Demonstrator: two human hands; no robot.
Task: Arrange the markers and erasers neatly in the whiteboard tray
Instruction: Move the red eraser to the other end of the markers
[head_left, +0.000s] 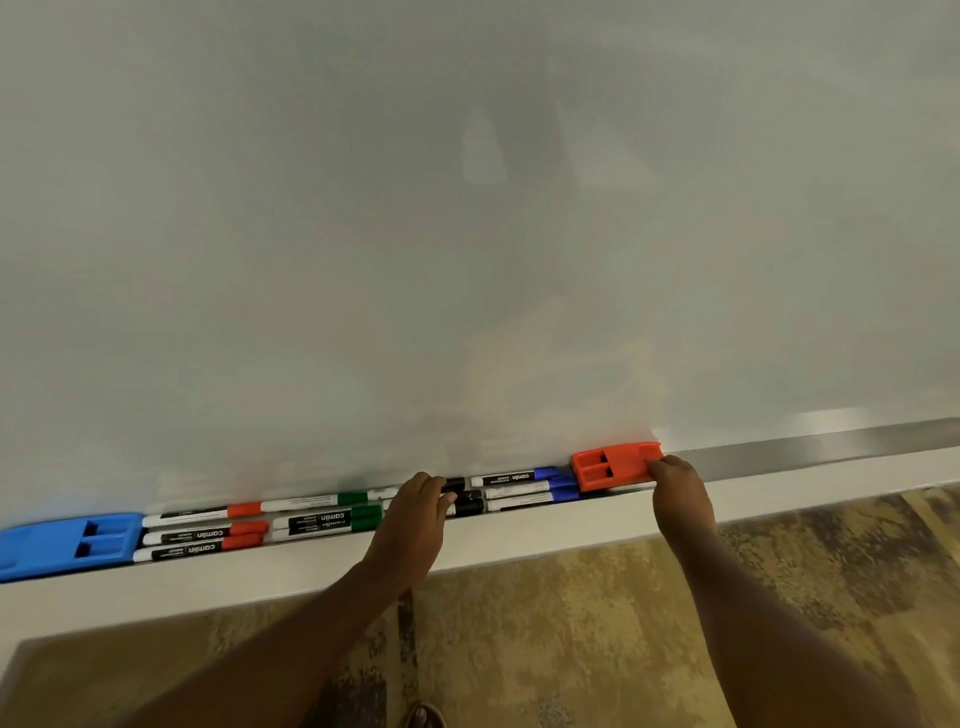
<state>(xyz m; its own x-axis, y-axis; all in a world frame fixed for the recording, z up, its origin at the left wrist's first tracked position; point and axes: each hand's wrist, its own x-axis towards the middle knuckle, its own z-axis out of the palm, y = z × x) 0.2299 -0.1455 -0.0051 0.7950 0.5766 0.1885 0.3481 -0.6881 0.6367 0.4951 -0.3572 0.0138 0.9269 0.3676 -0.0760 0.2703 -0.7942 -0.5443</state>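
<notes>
Our left hand (415, 512) covers the middle of the tray (519, 535), hiding most of the black-capped markers (465, 501) and the ends of the green ones beside them. The blue eraser (67, 543) is cut off by the picture's left edge. The smaller print on the marker labels is too small for us to read.

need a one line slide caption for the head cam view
Left hand on the black-capped markers and right hand touching the orange eraser in the whiteboard tray, blue eraser at far left.
</notes>
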